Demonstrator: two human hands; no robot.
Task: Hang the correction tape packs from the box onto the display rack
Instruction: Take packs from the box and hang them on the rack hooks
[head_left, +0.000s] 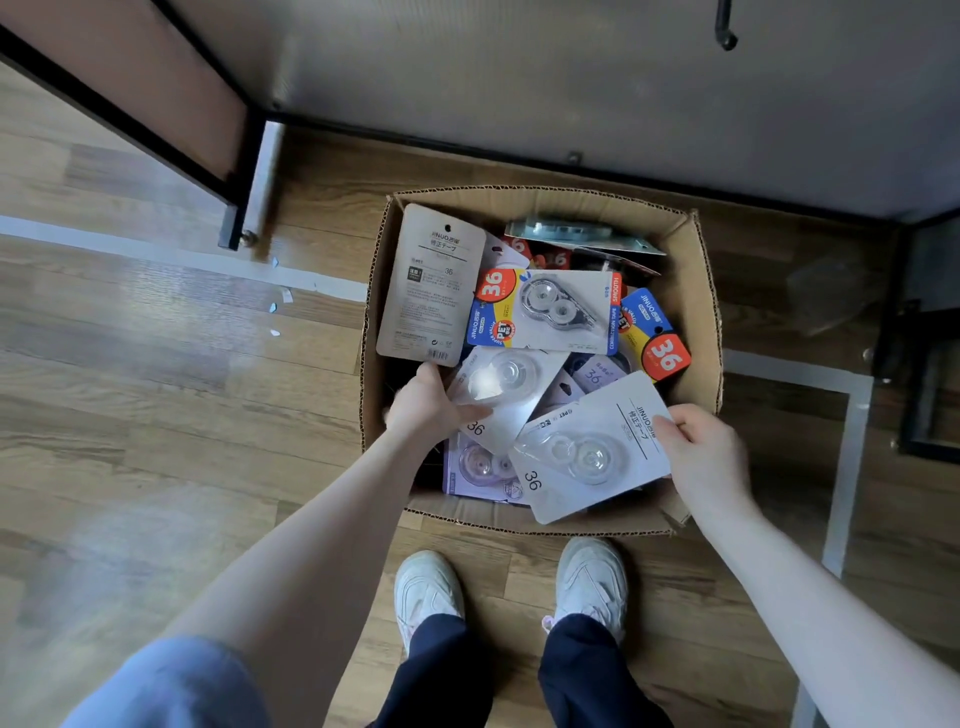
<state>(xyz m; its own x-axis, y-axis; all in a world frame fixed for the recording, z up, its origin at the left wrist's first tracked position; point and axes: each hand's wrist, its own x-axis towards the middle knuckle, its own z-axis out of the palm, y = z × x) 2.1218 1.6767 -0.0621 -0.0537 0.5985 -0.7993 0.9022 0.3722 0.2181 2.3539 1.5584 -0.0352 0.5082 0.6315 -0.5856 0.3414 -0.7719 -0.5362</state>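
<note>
Your right hand (701, 457) has its grip closed on a white pack (587, 447), thumb on the card face, fingers behind its right edge. The pack is tilted over the near right corner of the box (696, 291), its lower edge overhanging the near wall.

Your left hand (426, 405) is inside the box at the near left. Its fingers lie on a second clear-fronted pack (504, 389); whether they curl round its edge cannot be told.

The box stands open on the wooden floor (156, 389), just ahead of your shoes (592, 582). It holds a loose heap of packs: a brown card back (431, 286) propped against the left wall, a blue-and-yellow pack (550, 312) lying across the middle, another marked 36 (654, 338) by the right wall, a lilac one (478, 467) under your left wrist, and more at the far side, partly hidden.

Beyond the box runs a grey panel (571, 78) on a black frame. A black hook (724, 28) projects from it at upper right. A frame leg (239, 182) stands left of the box, with pale tape strips (182, 260) on the floor beside it.
</note>
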